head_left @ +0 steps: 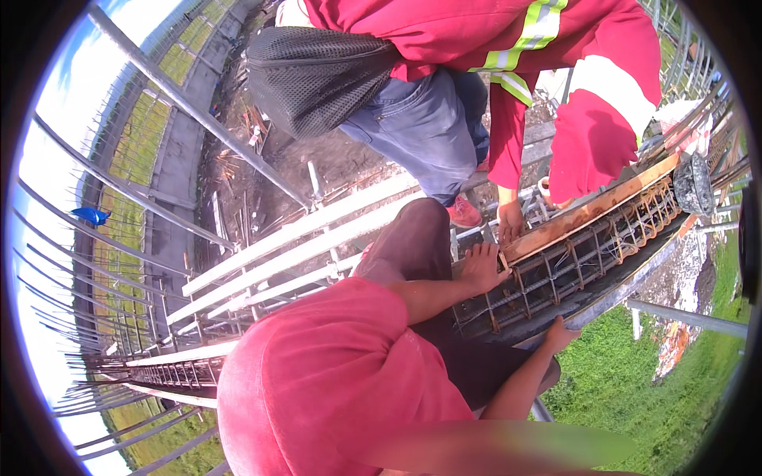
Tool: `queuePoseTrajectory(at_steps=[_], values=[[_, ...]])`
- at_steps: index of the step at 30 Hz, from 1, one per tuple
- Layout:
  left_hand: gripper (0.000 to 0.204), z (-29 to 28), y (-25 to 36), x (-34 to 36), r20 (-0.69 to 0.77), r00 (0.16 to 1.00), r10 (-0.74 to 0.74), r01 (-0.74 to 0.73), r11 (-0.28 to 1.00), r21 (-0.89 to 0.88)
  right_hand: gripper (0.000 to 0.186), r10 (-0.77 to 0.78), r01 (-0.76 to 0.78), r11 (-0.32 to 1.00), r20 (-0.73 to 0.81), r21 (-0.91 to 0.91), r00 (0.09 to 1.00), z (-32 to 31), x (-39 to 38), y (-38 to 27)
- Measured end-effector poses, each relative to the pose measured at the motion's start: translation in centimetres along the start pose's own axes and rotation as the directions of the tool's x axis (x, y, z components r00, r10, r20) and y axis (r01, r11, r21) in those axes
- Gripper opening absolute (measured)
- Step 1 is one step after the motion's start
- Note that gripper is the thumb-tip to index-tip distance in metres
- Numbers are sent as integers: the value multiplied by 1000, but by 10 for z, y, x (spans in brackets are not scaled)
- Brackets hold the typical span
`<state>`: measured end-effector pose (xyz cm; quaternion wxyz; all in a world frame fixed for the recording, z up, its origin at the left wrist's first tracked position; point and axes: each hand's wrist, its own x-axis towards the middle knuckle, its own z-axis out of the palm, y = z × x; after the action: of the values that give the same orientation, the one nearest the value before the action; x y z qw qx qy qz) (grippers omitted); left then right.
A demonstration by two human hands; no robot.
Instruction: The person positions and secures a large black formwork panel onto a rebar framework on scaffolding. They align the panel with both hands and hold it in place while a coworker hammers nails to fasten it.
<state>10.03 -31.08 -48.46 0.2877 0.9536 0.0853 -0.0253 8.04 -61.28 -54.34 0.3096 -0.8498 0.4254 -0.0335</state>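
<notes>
The left hand (pixel 481 270) of the person lies with its fingers forward at the near end of a long brown wooden board (pixel 594 214), just beside a long cage of thin, partly rusty steel bars (pixel 553 279). Whether it grips the board or only rests there, I cannot tell. The right hand (pixel 561 337) is at the outer edge of a long, dark, flat panel (pixel 597 290); its fingers are bent toward this edge, but how firmly they hold is hidden. So the cage lies between the hands and runs toward the far right, with the board on its left side and the panel on its right.

To steady these parts well, in my judgement, both hands should press evenly, with the fingertips kept out of the gap between wood and steel.

Just beyond the left hand, a co-worker's bare hand (pixel 510 222) reaches down beside the same board, so a spoken signal before any push seems wise. Farther out are a red jacket with reflective stripes (pixel 444 36) and a black mesh bag (pixel 313 83). On the right, green grass (pixel 607 381) seems to lie lower, so I would not lean the body weight over that edge.
</notes>
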Motion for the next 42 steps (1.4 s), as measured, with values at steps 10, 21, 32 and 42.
queuePoseTrajectory(at_steps=[10,21,32,42], values=[[77,-3,0,-4,34,999,-1,0,999,42,106,-44,44,999,-3,-8,999,8,13,14],[72,-2,1,-4,11,999,43,-43,998,45,103,-72,72,997,-7,30,997,7,11,15],[71,2,-2,-2,32,998,61,-62,997,55,102,-86,86,996,-31,-8,996,6,5,10],[70,9,-3,0,8,997,81,-82,988,131,109,-22,22,1000,4,-4,1000,0,2,5]])
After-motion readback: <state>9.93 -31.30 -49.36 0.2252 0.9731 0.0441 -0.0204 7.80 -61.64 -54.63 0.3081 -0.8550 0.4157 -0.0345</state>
